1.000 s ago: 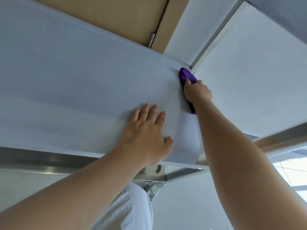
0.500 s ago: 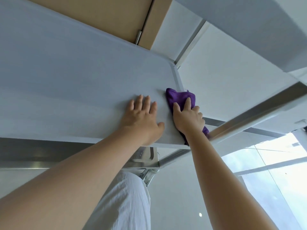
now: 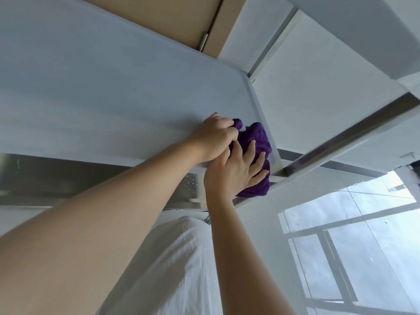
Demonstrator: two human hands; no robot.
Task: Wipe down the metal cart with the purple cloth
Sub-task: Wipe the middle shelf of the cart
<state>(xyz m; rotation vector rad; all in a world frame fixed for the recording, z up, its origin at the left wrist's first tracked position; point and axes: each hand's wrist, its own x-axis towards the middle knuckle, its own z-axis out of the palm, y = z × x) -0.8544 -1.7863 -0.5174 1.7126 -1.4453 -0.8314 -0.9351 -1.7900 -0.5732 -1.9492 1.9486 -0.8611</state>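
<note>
Gripping the purple cloth (image 3: 256, 142), left hand (image 3: 212, 138) curls while right hand (image 3: 236, 172) presses flat.

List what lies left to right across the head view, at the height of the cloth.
Cart top → left hand → purple cloth → cart's raised edge → metal rail. The right hand overlaps the cloth, so I leave it out.

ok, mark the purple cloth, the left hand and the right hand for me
purple cloth (image 3: 258, 137), head view, top fold above the fingers.
left hand (image 3: 213, 137), head view, back of the hand, fingers curled into the cloth.
right hand (image 3: 234, 171), head view, back of the hand, fingers spread on the cloth.
</note>
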